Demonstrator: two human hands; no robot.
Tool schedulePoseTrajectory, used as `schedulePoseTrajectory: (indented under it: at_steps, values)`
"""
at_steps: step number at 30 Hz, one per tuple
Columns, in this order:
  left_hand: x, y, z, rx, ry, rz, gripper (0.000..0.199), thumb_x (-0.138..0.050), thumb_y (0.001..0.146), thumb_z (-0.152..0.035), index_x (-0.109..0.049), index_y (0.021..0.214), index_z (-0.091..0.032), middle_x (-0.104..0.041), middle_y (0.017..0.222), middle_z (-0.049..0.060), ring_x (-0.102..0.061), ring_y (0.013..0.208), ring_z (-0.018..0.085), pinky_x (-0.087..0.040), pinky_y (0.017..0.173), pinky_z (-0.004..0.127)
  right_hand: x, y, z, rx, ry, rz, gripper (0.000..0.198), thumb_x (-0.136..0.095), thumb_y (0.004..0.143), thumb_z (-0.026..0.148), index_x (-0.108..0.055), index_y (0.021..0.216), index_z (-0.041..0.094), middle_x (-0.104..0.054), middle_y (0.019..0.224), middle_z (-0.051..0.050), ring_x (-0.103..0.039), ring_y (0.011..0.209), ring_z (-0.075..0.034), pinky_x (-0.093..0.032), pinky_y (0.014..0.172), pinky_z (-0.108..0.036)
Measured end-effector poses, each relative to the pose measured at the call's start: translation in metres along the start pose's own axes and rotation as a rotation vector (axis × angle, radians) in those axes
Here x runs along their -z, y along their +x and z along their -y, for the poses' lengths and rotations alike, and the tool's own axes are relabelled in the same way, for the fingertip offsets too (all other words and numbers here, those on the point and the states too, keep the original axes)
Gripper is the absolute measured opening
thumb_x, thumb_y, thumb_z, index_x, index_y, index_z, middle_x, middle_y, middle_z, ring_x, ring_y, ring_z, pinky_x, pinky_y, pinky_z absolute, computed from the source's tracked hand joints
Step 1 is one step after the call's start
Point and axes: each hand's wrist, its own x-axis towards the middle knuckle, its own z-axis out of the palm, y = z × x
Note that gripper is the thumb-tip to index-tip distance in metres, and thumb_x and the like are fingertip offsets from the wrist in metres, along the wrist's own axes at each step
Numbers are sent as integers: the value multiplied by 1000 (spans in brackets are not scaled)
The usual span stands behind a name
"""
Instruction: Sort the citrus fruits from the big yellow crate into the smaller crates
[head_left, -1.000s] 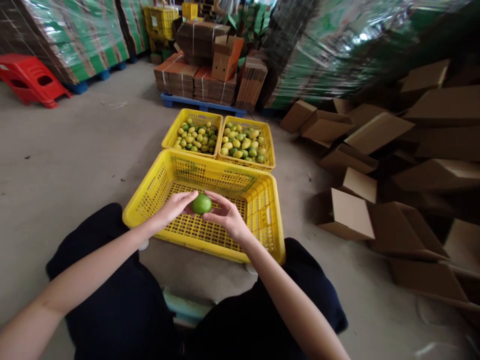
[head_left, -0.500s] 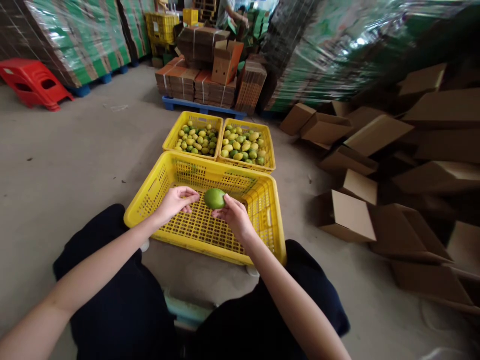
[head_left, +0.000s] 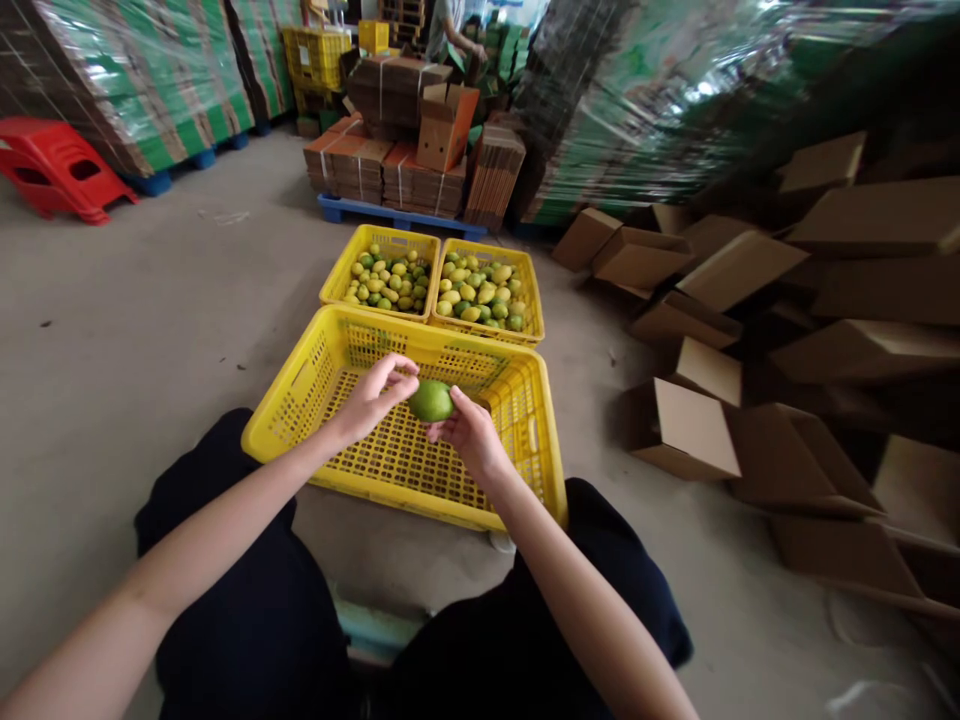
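A green lemon is held at its right end by my right hand, with the thumb on top and the fingers underneath. My left hand is at the lemon's left end, thumb and fingers apart and curved. Its thumb tip overlaps the lemon's edge in the picture; whether it touches I cannot tell. Both hands are over a large yellow plastic crate with a slotted floor, which stands between my knees. Just beyond it are two smaller yellow crates, a left one and a right one, both holding many yellow and green lemons.
Open cardboard boxes are piled at the right. Behind the crates, bundled flat cartons rest on a blue pallet. A red stool is at the far left. Wrapped pallet stacks and another person are in back.
My left hand has moved right and slightly up to the lemon, its fingers spreading apart from the thumb. My right hand still holds the lemon. The view has shifted slightly.
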Motion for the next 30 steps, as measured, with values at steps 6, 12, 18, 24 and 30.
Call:
schedulePoseTrajectory:
  at_steps: [6, 12, 18, 24, 30]
  values:
    - [-11, 1, 3, -117, 46, 121, 54, -81, 72, -37, -64, 122, -21, -69, 122, 13, -67, 109, 27, -58, 88, 43, 5, -2, 11, -17, -85, 19, 49, -78, 68, 63, -70, 75, 15, -70, 62, -5, -67, 57, -16, -57, 58, -29]
    - [-7, 2, 8, 208, -310, 2, 59, -84, 69, -40, -65, 119, -14, -71, 117, 16, -70, 103, 27, -56, 92, 45, 15, -3, 33, 116, -137, -185, 43, -97, 42, 29, -71, 74, 18, -71, 66, 3, -64, 55, -10, -54, 55, -22]
    - [1, -5, 6, 371, -602, 8, 66, -88, 65, -42, -65, 120, -12, -69, 119, 16, -69, 104, 28, -58, 88, 39, 14, -2, 35, 79, -114, -213, 51, -92, 47, 52, -61, 66, 18, -51, 40, 10, -28, 24, -1, -14, 25, -16]
    - [6, -10, 9, 351, -693, 83, 67, -85, 67, -50, -66, 117, -10, -72, 112, 16, -72, 98, 26, -59, 82, 34, 7, -4, 26, 39, -145, -187, 61, -76, 61, 73, -45, 50, 22, -32, 30, 11, -22, 21, -2, -10, 25, -18]
    - [7, -8, 9, 374, -733, 132, 69, -83, 67, -56, -67, 115, -10, -74, 108, 16, -74, 89, 23, -59, 72, 26, 5, -7, 23, 46, -75, -143, 70, -69, 73, 70, -29, 38, 24, -23, 29, 9, -18, 25, -3, -11, 27, -22]
